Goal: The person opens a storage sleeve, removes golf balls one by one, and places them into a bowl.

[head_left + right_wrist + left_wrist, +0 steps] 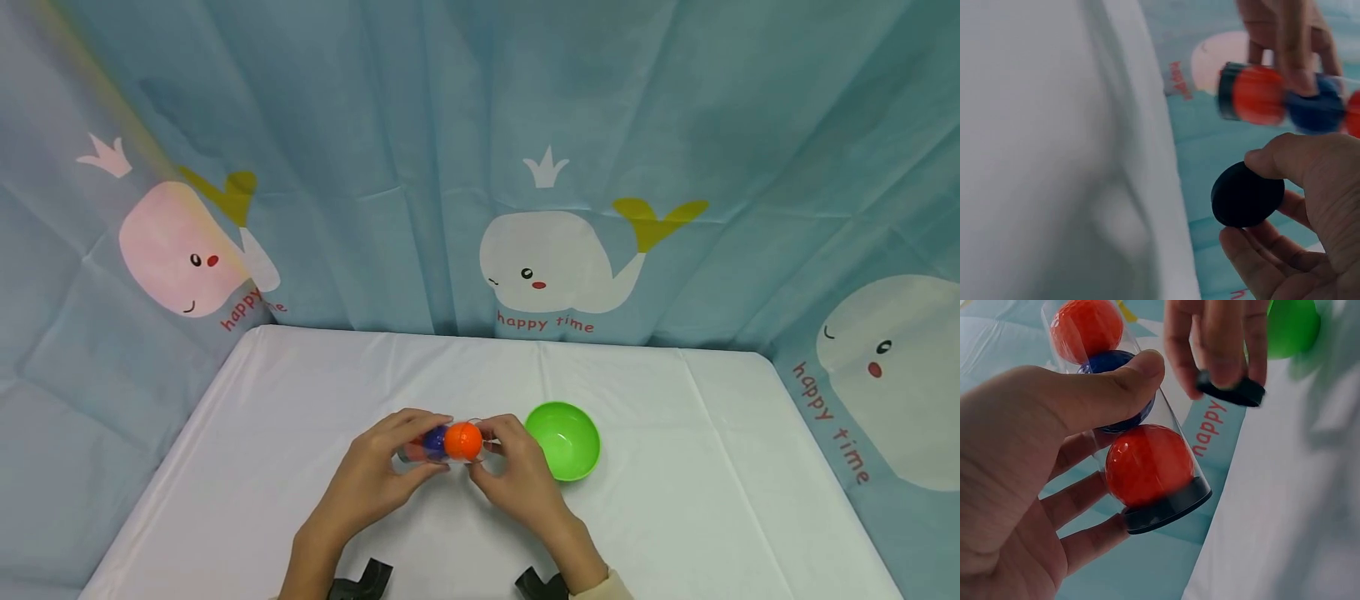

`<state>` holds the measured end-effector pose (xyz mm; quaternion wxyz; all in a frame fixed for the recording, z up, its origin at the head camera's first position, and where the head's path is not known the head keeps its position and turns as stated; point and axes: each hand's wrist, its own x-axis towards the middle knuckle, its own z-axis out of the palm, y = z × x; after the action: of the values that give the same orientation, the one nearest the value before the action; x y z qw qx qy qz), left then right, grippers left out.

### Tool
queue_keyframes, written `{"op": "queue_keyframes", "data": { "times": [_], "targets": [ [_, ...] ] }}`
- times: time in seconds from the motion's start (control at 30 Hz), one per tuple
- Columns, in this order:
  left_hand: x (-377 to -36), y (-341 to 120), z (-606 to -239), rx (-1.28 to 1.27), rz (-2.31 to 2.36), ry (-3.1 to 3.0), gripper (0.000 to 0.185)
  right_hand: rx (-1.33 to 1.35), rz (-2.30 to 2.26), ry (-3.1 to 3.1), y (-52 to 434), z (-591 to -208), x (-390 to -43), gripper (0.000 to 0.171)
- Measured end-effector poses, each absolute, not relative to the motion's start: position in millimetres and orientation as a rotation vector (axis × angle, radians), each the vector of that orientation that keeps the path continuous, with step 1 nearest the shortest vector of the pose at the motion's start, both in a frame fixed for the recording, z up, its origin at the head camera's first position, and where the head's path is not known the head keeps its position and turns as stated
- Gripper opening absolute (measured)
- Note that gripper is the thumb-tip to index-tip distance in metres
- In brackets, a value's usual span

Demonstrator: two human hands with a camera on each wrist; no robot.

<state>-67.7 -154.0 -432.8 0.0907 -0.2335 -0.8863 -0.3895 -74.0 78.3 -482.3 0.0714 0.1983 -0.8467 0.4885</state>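
My left hand point(393, 471) grips a clear plastic tube point(1141, 431) above the white table. Inside the tube sit an orange ball point(1147, 464) at the capped end, a blue ball point(1119, 394) in the middle and another orange ball point(1085, 328) at the open end. A black cap point(1166, 509) closes one end. My right hand point(513, 475) pinches a second black cap point(1246, 195) between thumb and fingers, just off the tube's open end. In the head view the orange ball point(462, 441) shows between both hands.
A green bowl point(564, 439) stands on the white tablecloth point(675, 500) just right of my right hand. A blue curtain with whale prints point(555, 258) hangs behind and along both sides of the table.
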Motion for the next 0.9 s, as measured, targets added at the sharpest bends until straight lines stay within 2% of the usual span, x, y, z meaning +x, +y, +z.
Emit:
{"op": "queue_keyframes", "data": {
  "times": [0.17,0.9],
  "targets": [
    [-67,-154,-434,-0.701,-1.176,-2.632,0.063,0.611,1.341,-2.578,73,-493,-73,0.049],
    [-72,-156,-437,-0.682,-1.220,-2.637,0.062,0.513,1.256,-2.598,66,-519,-78,0.038]
  ]
}}
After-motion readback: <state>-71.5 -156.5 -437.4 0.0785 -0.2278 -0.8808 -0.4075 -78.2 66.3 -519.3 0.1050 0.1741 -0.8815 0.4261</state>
